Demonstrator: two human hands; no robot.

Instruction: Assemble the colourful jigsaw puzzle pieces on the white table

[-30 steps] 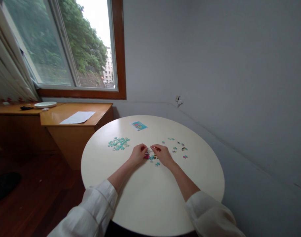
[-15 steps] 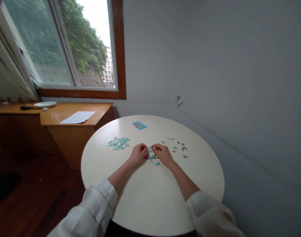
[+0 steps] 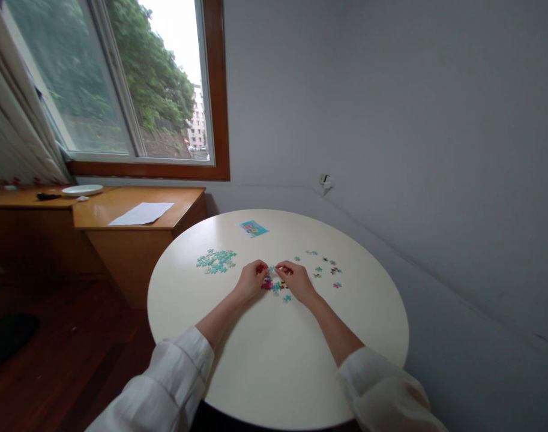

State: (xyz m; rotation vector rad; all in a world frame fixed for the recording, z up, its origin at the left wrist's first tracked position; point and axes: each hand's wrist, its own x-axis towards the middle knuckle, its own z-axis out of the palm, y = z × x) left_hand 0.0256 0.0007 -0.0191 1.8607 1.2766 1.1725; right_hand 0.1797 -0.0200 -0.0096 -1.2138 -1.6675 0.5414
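Working a small cluster of puzzle pieces [image 3: 274, 285] between both hands near the middle of the round tabletop [image 3: 278, 360].

The left hand [image 3: 252, 279] and right hand [image 3: 296, 281] lie knuckles up, fingers curled, their fingertips almost meeting over the cluster; whether either grips a piece is too small to tell. A teal pile [image 3: 216, 261] lies to the left, scattered pieces [image 3: 326, 269] to the right, and a blue card [image 3: 252, 228] further back.

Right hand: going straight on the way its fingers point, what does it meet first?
Probably the left hand: the right hand points at its fingertips, nearly touching, just above the joined puzzle pieces.
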